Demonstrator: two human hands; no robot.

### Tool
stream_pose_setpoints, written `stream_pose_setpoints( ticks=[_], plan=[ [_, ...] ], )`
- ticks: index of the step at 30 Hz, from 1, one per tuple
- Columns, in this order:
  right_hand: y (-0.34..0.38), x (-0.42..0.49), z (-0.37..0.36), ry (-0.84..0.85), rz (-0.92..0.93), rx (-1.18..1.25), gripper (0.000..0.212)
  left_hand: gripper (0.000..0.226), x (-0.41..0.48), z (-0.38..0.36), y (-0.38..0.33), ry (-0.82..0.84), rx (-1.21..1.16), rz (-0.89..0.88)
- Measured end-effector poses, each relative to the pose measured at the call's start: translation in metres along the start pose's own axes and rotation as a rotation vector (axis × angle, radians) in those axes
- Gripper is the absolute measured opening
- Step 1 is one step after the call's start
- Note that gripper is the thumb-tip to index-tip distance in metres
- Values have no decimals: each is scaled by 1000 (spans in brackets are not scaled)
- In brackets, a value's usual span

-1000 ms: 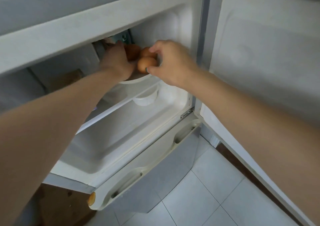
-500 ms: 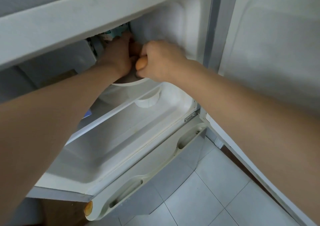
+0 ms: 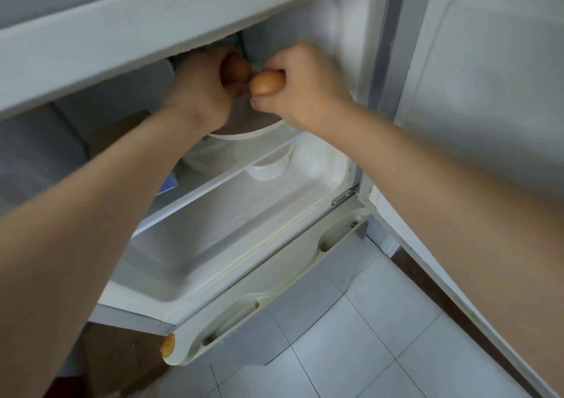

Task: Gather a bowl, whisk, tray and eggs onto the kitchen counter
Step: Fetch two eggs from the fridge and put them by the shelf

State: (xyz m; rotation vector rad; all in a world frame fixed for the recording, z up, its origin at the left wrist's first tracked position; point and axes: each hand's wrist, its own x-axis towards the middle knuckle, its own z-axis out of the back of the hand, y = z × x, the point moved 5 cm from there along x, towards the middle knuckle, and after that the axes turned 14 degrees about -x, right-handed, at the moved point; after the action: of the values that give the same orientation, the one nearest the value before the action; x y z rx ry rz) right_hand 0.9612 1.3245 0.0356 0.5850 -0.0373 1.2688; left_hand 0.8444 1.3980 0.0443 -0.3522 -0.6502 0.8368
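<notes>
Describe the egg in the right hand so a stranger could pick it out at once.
Start at the open fridge compartment and follow both forearms up to the white bowl at its back. Above its rim, the right hand grips a brown egg. It is the lighter, nearer one; the left hand holds a darker egg.

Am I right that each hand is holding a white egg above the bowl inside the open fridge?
Not quite: the head view shows brown eggs, not white. The left hand holds one egg, the right hand another, above the bowl.
</notes>
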Motion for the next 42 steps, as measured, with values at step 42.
stream_pose_setpoints(
  ticks=[42],
  plan=[
    [96,-265,227,4,-485,414,36,45,-271,183,-152,-43,-756,299]
  ],
)
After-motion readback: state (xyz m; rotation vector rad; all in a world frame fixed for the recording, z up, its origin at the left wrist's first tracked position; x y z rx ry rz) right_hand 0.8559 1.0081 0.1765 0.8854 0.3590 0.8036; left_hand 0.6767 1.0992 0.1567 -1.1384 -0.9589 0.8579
